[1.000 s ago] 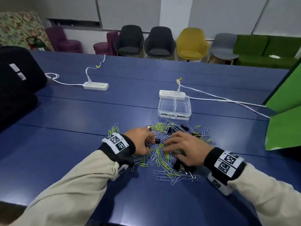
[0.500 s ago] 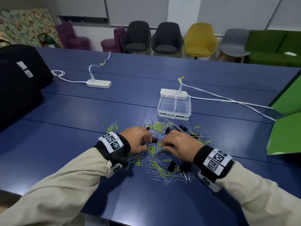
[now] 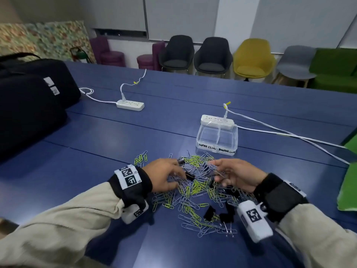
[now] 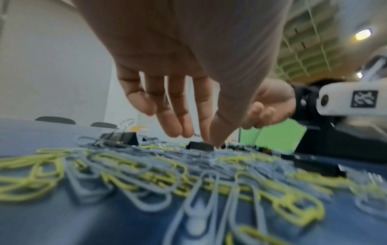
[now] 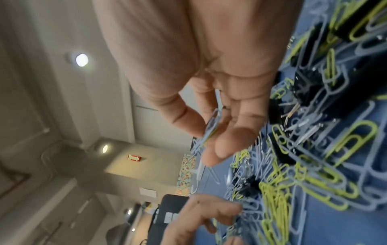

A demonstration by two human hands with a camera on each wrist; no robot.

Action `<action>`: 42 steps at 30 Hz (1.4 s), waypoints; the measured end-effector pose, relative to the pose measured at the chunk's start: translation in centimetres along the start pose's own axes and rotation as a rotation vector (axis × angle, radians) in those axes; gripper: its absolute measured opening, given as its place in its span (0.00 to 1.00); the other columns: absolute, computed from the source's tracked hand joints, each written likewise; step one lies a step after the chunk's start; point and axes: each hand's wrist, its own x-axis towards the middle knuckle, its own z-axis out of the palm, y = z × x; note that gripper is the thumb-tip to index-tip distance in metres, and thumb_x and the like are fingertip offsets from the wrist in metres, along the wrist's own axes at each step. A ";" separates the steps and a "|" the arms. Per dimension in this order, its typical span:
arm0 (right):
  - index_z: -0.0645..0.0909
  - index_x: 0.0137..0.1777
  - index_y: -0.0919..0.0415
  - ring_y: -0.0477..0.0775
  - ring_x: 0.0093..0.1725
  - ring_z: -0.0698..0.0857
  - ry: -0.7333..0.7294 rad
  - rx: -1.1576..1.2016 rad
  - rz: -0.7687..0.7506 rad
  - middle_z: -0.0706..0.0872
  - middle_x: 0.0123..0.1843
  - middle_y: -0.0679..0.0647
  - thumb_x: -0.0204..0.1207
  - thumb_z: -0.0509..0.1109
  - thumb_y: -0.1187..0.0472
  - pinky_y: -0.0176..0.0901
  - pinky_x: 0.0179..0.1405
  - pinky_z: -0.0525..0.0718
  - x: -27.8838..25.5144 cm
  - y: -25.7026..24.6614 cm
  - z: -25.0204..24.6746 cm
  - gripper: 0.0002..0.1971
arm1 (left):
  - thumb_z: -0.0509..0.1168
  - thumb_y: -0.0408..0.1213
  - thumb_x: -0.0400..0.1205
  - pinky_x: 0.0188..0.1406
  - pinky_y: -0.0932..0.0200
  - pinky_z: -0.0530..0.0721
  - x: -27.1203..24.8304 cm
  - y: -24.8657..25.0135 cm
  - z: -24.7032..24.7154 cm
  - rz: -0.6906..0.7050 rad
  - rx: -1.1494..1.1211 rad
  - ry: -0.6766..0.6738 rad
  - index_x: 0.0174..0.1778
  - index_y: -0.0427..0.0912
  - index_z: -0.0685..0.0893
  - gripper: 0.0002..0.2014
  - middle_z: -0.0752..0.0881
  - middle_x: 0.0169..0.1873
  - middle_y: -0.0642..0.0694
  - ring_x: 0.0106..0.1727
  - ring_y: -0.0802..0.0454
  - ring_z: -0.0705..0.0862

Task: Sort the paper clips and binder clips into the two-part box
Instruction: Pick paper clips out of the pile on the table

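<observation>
Two hands are what I have over the heap right now. My left hand (image 3: 164, 176) is low on the pile of paper clips (image 3: 193, 190), fingers extended downward and slightly apart; in the left wrist view the thumb and forefinger tips come down onto a small black binder clip (image 4: 201, 145), touching it, though I cannot tell whether they have actually closed on it. My right hand (image 3: 235, 176) is raised a little above the pile, and the right wrist view shows its thumb and fingers pinching a thin bunch of grey and yellow paper clips (image 5: 211, 129).

The pile is a tangle of lavender-grey and yellow-green paper clips with black binder clips (image 3: 218, 214) scattered among them, spread on the blue table (image 3: 96, 151) directly in front of me. The two-part box (image 3: 217, 139) stands just beyond the pile, clear plastic, both compartments looking bare. Handwritten on white strips along its near wall: the left one reads "PAPER CLIPS"; the right one begins with what looks like "BINDER CL", the rest unreadable.

A white power strip (image 3: 217, 121) lies against the far side of the box; another (image 3: 130, 105) lies further left. Black bags (image 3: 32, 99) carrying small white labels I cannot read sit at the far left. Both wristbands (image 3: 128, 176) carry square black-and-white marker codes.
</observation>
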 end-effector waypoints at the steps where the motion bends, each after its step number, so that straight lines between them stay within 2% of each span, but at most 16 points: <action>1: 0.79 0.63 0.68 0.52 0.31 0.83 -0.022 0.066 0.021 0.76 0.54 0.68 0.79 0.59 0.69 0.41 0.22 0.79 0.2 0.0 -0.1 0.15 | 0.69 0.47 0.76 0.53 0.56 0.82 -0.3 -0.4 -0.2 -0.018 -0.028 -0.015 0.57 0.60 0.84 0.13 0.80 0.52 0.55 0.52 0.57 0.81; 4: 0.78 0.47 0.63 0.51 0.26 0.75 -0.088 0.191 0.066 0.75 0.38 0.59 0.70 0.57 0.63 0.37 0.19 0.68 0.4 -0.1 0.4 0.10 | 0.68 0.49 0.75 0.55 0.57 0.80 -0.8 -1.8 -0.8 -0.090 0.029 -0.002 0.56 0.61 0.84 0.13 0.82 0.50 0.57 0.53 0.56 0.81; 6: 0.75 0.38 0.59 0.49 0.23 0.70 -0.119 0.220 0.111 0.71 0.30 0.53 0.70 0.59 0.55 0.35 0.17 0.63 0.5 -0.2 1.3 0.08 | 0.67 0.51 0.75 0.54 0.55 0.80 -1.0 -3.3 -1.7 -0.221 0.079 0.077 0.53 0.60 0.84 0.12 0.81 0.49 0.55 0.53 0.52 0.82; 9: 0.67 0.29 0.54 0.47 0.19 0.63 -0.147 0.191 0.155 0.62 0.25 0.48 0.75 0.64 0.42 0.33 0.17 0.55 0.9 0.3 2.5 0.20 | 0.68 0.51 0.75 0.53 0.55 0.81 -1.1 -6.4 -3.3 -0.451 0.110 0.148 0.56 0.54 0.83 0.14 0.80 0.52 0.48 0.51 0.48 0.83; 13: 0.58 0.26 0.51 0.45 0.16 0.56 -0.172 0.160 0.067 0.52 0.24 0.48 0.76 0.70 0.46 0.35 0.17 0.48 1.3 0.7 3.2 0.26 | 0.68 0.52 0.76 0.58 0.55 0.79 -1.3 -9.9 -4.3 -0.611 0.075 0.073 0.63 0.49 0.81 0.21 0.80 0.58 0.43 0.49 0.48 0.81; 15: 0.63 0.26 0.51 0.45 0.18 0.60 -0.161 0.175 0.034 0.58 0.23 0.48 0.73 0.74 0.51 0.34 0.14 0.54 1.4 0.5 3.4 0.23 | 0.68 0.56 0.76 0.62 0.55 0.77 -1.4 -10.7 -4.2 -0.651 0.083 0.020 0.68 0.49 0.78 0.26 0.79 0.61 0.41 0.57 0.44 0.82; 17: 0.72 0.35 0.53 0.45 0.22 0.67 -0.121 0.172 0.032 0.68 0.26 0.49 0.73 0.74 0.53 0.33 0.13 0.60 1.5 0.2 3.6 0.14 | 0.68 0.61 0.74 0.65 0.55 0.75 -1.3 -10.6 -4.0 -0.661 0.098 -0.046 0.72 0.50 0.74 0.33 0.78 0.64 0.41 0.64 0.43 0.79; 19: 0.73 0.43 0.54 0.47 0.24 0.73 -0.065 0.113 0.050 0.74 0.30 0.51 0.75 0.73 0.49 0.33 0.13 0.62 1.6 0.1 3.7 0.13 | 0.67 0.69 0.69 0.66 0.55 0.75 -1.3 -10.1 -3.7 -0.613 0.115 -0.125 0.75 0.52 0.71 0.40 0.77 0.64 0.43 0.66 0.43 0.77; 22: 0.67 0.31 0.53 0.49 0.24 0.76 -0.020 0.050 0.091 0.80 0.31 0.54 0.73 0.72 0.39 0.32 0.13 0.64 2.1 0.5 3.6 0.23 | 0.60 0.82 0.55 0.66 0.54 0.76 -1.3 -9.7 -3.3 -0.514 0.170 -0.182 0.75 0.55 0.71 0.54 0.77 0.63 0.45 0.66 0.44 0.77; 23: 0.65 0.29 0.52 0.49 0.23 0.75 -0.008 0.037 0.101 0.81 0.31 0.54 0.71 0.71 0.36 0.32 0.12 0.64 2.2 0.6 3.6 0.25 | 0.61 0.81 0.56 0.64 0.54 0.77 -1.4 -9.7 -3.0 -0.484 0.166 -0.169 0.73 0.55 0.74 0.51 0.78 0.61 0.46 0.64 0.45 0.78; 25: 0.64 0.30 0.52 0.46 0.18 0.72 0.014 -0.013 0.096 0.82 0.29 0.54 0.71 0.70 0.35 0.29 0.11 0.61 2.4 0.6 3.6 0.25 | 0.69 0.67 0.68 0.59 0.57 0.78 -1.3 -9.5 -2.5 -0.427 0.139 -0.109 0.66 0.53 0.80 0.34 0.80 0.55 0.47 0.58 0.47 0.81; 27: 0.66 0.33 0.54 0.44 0.14 0.66 0.009 -0.092 0.064 0.76 0.23 0.51 0.73 0.69 0.35 0.29 0.12 0.57 2.4 0.2 3.6 0.25 | 0.72 0.52 0.74 0.54 0.58 0.79 -1.2 -8.9 -2.0 -0.366 0.101 -0.044 0.58 0.50 0.84 0.18 0.81 0.49 0.49 0.52 0.49 0.82; 29: 0.66 0.28 0.55 0.44 0.12 0.62 -0.013 -0.156 0.031 0.68 0.17 0.49 0.75 0.67 0.36 0.30 0.14 0.56 2.5 -0.2 3.7 0.26 | 0.71 0.43 0.76 0.52 0.56 0.81 -1.1 -8.2 -1.8 -0.330 0.052 -0.013 0.53 0.47 0.85 0.10 0.80 0.44 0.52 0.42 0.54 0.80; 33: 0.63 0.27 0.51 0.45 0.16 0.58 -0.003 -0.167 0.035 0.61 0.21 0.47 0.74 0.63 0.31 0.32 0.17 0.55 3.6 -1.1 3.9 0.27 | 0.68 0.38 0.78 0.43 0.64 0.74 -0.9 -7.9 -1.4 -0.297 0.048 0.020 0.52 0.46 0.84 0.08 0.78 0.40 0.54 0.33 0.64 0.73; 38: 0.65 0.28 0.49 0.46 0.22 0.54 -0.052 -0.064 0.138 0.56 0.27 0.46 0.66 0.68 0.27 0.34 0.19 0.52 4.4 -2.0 3.8 0.28 | 0.63 0.36 0.81 0.50 0.59 0.74 -1.0 -7.6 -0.9 -0.309 0.021 0.029 0.59 0.45 0.83 0.11 0.75 0.44 0.50 0.48 0.45 0.81; 42: 0.67 0.34 0.50 0.49 0.29 0.51 -0.074 -0.060 0.100 0.51 0.35 0.49 0.63 0.76 0.33 0.36 0.20 0.53 4.1 -2.3 4.1 0.26 | 0.64 0.42 0.83 0.46 0.61 0.75 -1.2 -7.6 -2.7 -0.346 -0.120 0.094 0.51 0.48 0.87 0.07 0.82 0.46 0.46 0.45 0.49 0.81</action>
